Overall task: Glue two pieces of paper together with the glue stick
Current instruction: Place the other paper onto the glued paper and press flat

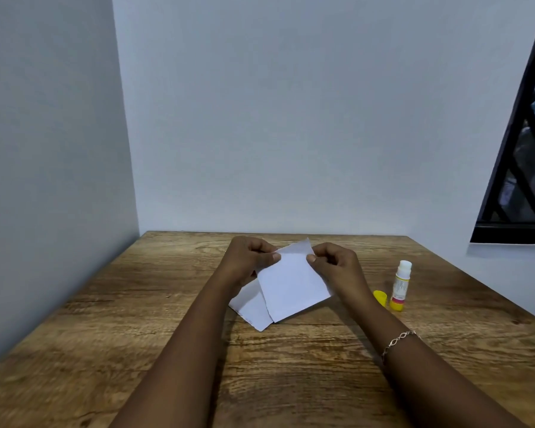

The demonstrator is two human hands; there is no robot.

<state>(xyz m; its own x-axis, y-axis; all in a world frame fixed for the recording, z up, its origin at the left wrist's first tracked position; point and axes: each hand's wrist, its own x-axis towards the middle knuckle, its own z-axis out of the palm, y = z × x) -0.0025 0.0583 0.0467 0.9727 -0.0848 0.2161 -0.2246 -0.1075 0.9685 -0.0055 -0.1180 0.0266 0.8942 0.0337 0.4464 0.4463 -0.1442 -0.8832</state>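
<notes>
Both hands hold a white paper piece (292, 285) by its far edge above the wooden table (136, 304). My left hand (247, 256) pinches its upper left corner, my right hand (334, 262) its upper right corner. A second white paper piece (250, 307) lies on the table beneath it, partly covered, sticking out to the lower left. To the right of my right hand the glue stick (401, 285) stands upright and uncapped, white tip up. Its yellow cap (380, 297) lies just left of its base.
The table sits in a corner, with grey walls (291, 118) behind and to the left. A dark-framed window (525, 149) is at the upper right. A bracelet (397, 341) is on my right wrist.
</notes>
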